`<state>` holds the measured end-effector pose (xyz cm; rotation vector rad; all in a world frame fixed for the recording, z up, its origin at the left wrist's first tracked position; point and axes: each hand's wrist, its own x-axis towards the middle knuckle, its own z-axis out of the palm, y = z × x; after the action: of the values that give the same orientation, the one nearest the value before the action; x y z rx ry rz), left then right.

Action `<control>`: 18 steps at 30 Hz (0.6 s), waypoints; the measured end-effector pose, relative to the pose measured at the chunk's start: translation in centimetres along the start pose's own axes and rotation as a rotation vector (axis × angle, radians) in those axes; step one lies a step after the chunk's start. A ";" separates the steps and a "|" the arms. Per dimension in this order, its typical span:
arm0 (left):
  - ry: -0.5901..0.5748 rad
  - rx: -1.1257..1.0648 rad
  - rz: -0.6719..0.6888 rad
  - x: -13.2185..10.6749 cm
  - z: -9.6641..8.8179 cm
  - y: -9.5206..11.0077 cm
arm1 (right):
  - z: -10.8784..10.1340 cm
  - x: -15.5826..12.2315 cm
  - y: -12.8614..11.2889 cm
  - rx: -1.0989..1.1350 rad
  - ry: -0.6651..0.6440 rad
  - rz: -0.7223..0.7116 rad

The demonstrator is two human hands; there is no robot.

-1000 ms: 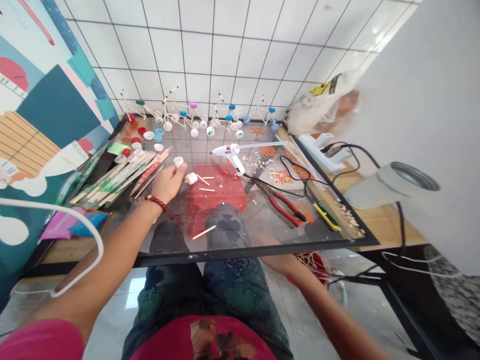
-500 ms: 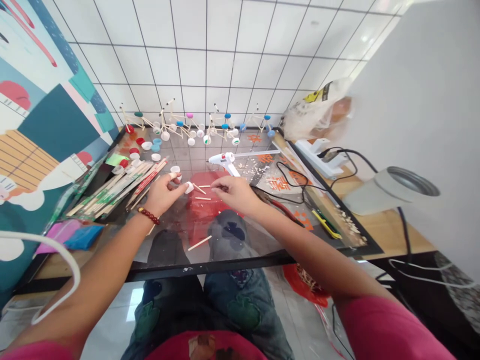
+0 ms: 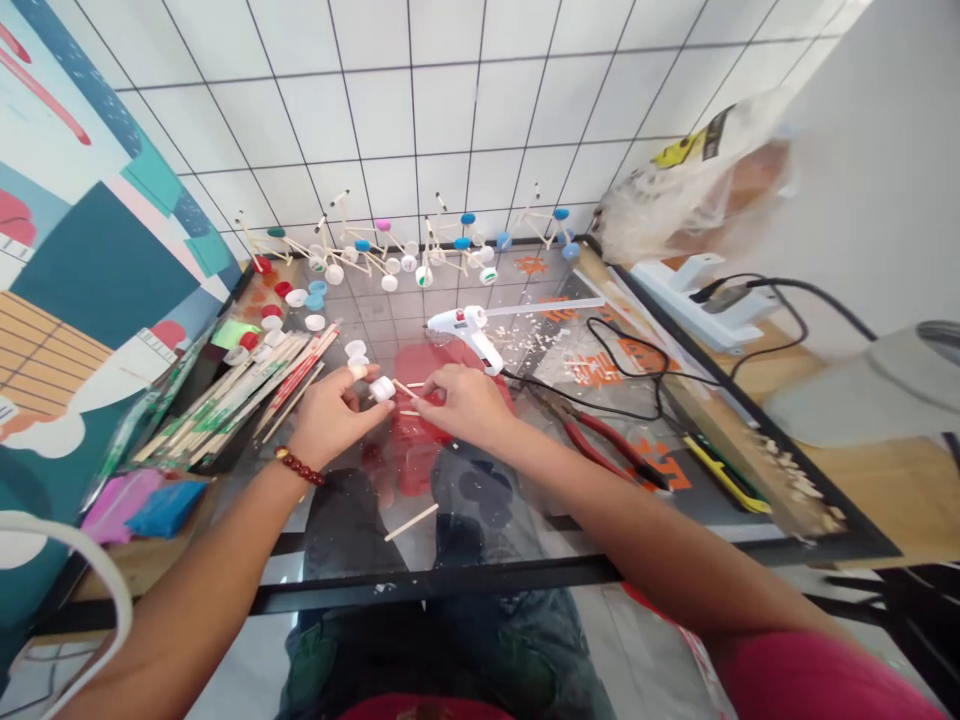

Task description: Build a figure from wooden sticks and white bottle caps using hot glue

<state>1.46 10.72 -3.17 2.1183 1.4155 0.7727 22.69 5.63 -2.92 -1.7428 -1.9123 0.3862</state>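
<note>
My left hand [image 3: 330,415] is closed on a white bottle cap [image 3: 382,388] that has a short wooden stick glued to it. My right hand [image 3: 461,402] pinches the other end of that stick [image 3: 406,390], both hands just above the glass tabletop [image 3: 480,520]. Two more white caps [image 3: 355,352] lie just beyond my left fingers. A white glue gun [image 3: 472,328] rests right behind my right hand. A loose stick [image 3: 411,522] lies on the glass nearer to me.
Packets of chopsticks [image 3: 232,390] lie at the left, loose coloured caps [image 3: 289,300] behind them. Several stick-and-cap models [image 3: 405,250] line the tiled wall. Red pliers [image 3: 607,445], a black cable [image 3: 637,370], a yellow cutter [image 3: 726,475] and a power strip [image 3: 705,290] sit on the right.
My right hand came up from under the table and onto the stick. My left hand closed on the cap with the stick and lifted it slightly. The view tilted down a little.
</note>
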 end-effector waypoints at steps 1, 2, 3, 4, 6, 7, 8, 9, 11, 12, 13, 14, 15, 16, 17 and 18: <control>0.002 0.011 0.005 0.0 0.0 0.0 | 0.1 0.0 0.0 -0.012 -0.001 0.002; 0.004 0.019 0.012 0.0 0.0 0.1 | 0.2 0.0 0.0 -0.017 0.001 0.000; 0.006 0.022 0.023 0.0 0.0 0.1 | 0.3 0.0 0.0 -0.018 0.006 -0.004; 0.006 0.021 0.036 0.0 0.0 0.2 | 0.4 0.0 0.1 -0.017 0.009 -0.007; 0.004 0.018 0.070 0.0 0.0 0.4 | 0.6 0.0 0.3 -0.013 0.014 -0.017; 0.003 0.015 0.086 0.0 0.0 0.4 | 0.7 0.0 0.3 -0.011 0.016 -0.023; 0.001 0.012 0.099 0.0 0.0 0.5 | 0.8 0.0 0.4 -0.009 0.017 -0.027; 0.002 0.008 0.105 0.0 0.0 0.5 | 0.8 0.0 0.4 -0.007 0.017 -0.031; 0.008 -0.006 0.104 0.0 0.0 0.5 | 0.9 0.0 0.3 -0.004 0.017 -0.032; 0.011 -0.013 0.101 0.0 0.1 0.5 | 1.0 0.0 0.3 -0.003 0.017 -0.030; 0.014 -0.018 0.100 0.0 0.1 0.5 | 1.0 0.0 0.2 0.000 0.016 -0.028; 0.016 -0.023 0.101 0.0 0.1 0.5 | 1.1 0.0 0.1 0.004 0.015 -0.029; 0.017 -0.027 0.102 -0.1 0.1 0.4 | 1.1 0.0 0.1 0.009 0.013 -0.033; 0.018 -0.029 0.103 -0.1 0.1 0.4 | 1.1 -0.1 0.1 0.016 0.010 -0.038; 0.020 -0.031 0.105 -0.1 0.1 0.4 | 1.1 -0.1 0.0 0.025 0.006 -0.044; 0.022 -0.031 0.108 -0.1 0.1 0.4 | 1.1 -0.2 0.0 0.033 0.003 -0.050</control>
<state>1.79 10.49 -3.02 2.1828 1.3003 0.8555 22.10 5.62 -3.86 -1.6705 -1.9322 0.3948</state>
